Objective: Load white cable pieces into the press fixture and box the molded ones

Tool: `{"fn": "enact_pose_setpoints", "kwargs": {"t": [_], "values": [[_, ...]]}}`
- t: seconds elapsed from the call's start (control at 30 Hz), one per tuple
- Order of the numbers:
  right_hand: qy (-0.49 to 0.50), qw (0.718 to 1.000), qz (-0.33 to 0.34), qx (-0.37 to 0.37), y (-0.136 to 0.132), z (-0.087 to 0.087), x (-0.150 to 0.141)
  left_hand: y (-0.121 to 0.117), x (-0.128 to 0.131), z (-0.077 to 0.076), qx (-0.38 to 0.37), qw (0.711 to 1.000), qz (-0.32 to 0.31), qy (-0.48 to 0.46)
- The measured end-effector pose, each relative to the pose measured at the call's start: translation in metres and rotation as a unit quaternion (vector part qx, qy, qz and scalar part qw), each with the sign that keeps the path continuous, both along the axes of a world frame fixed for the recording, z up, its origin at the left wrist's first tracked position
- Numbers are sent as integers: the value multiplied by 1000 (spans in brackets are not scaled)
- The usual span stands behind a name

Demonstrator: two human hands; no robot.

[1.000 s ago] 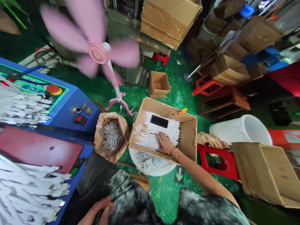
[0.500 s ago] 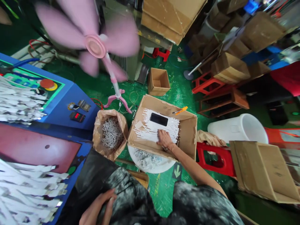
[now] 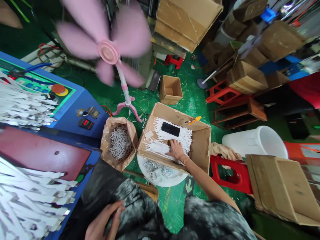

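Note:
My right hand (image 3: 177, 150) reaches into a cardboard box (image 3: 201, 146), its fingers and thumb curled around the near bunch of thin white strips (image 3: 156, 146). A gap of bare cardboard shows between that bunch and the strips farther back. Just beyond my fingers, a black phone (image 3: 170, 129) lies on the strips. An orange-handled tool (image 3: 194, 120), perhaps a cutter, rests at the box's far wall. Over my lap, my left hand (image 3: 106, 220) has its thumb and fingertips drawn together, with nothing visible between them.
A paper-lined bag (image 3: 106, 133) of small grey pieces stands left of the box. Under the box is a round white stool top (image 3: 172, 180) with clear bags on it. A pink fan (image 3: 108, 52) spins ahead, a blue machine (image 3: 75, 116) stands left, and a red stool (image 3: 232, 173) right.
My right hand has drawn the near bunch of strips slightly toward me, opening a gap behind it. The left hand stays almost still. The view has shifted slightly.

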State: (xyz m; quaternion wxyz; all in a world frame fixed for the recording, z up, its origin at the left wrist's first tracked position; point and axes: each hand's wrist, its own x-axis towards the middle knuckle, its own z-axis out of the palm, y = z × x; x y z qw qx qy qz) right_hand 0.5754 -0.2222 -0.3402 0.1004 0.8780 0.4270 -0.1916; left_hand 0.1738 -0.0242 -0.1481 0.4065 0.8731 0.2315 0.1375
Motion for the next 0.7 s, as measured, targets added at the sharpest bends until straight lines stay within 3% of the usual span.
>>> {"fn": "enact_pose_setpoints", "kwargs": {"t": [0.2,0.5,0.7], "values": [[-5,1000,-25,13,8,-2,23,-1,3,-1,-14,1000,9,-1],[57,998,34,19,6,-1,-1,-2,1,-2,-24,1000,15,1],[19,999,1,25,7,2,8,-2,2,-1,-22,1000,15,-1]]}}
